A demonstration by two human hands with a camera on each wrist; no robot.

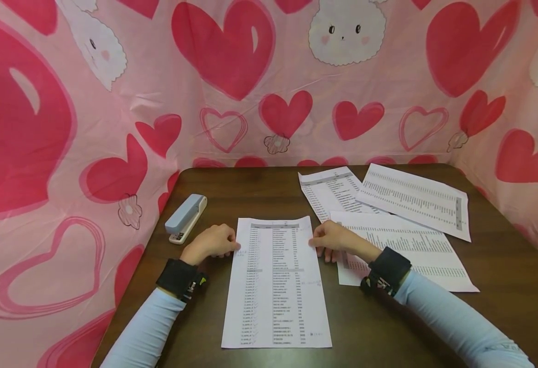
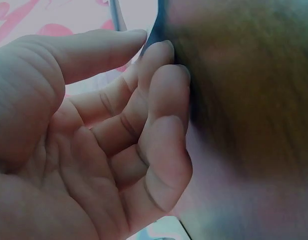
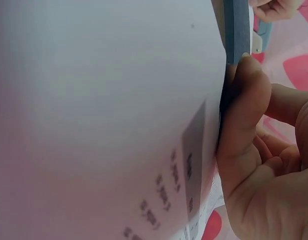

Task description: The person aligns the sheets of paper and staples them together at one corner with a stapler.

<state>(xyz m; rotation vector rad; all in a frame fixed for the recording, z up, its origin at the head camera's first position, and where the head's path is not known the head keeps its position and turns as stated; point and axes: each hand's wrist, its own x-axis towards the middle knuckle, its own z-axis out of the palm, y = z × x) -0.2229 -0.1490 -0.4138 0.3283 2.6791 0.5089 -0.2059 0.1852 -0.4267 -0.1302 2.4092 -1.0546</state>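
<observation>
A printed sheet of paper [image 1: 278,306] lies lengthwise before me, with a grey header band and handwritten marks. My left hand [image 1: 214,241] pinches its left edge near the top; in the left wrist view the thumb [image 2: 106,50] and index fingertip meet at the paper's rim, the other fingers curled below. Opposite, my right hand [image 1: 335,240] pinches the right edge between thumb and forefinger. That hand [image 3: 263,170] also shows in the right wrist view, beside the large pale surface of another printed sheet [image 3: 109,100] underneath it.
A blue and white stapler [image 1: 186,217] stands left of my left hand. To the right, overlapping printed sheets spread out: one at the back [image 1: 328,191], one at far right [image 1: 416,199] and one [image 1: 402,250] under my right wrist. A heart-patterned cloth [image 1: 250,128] surrounds the brown table [image 1: 241,189].
</observation>
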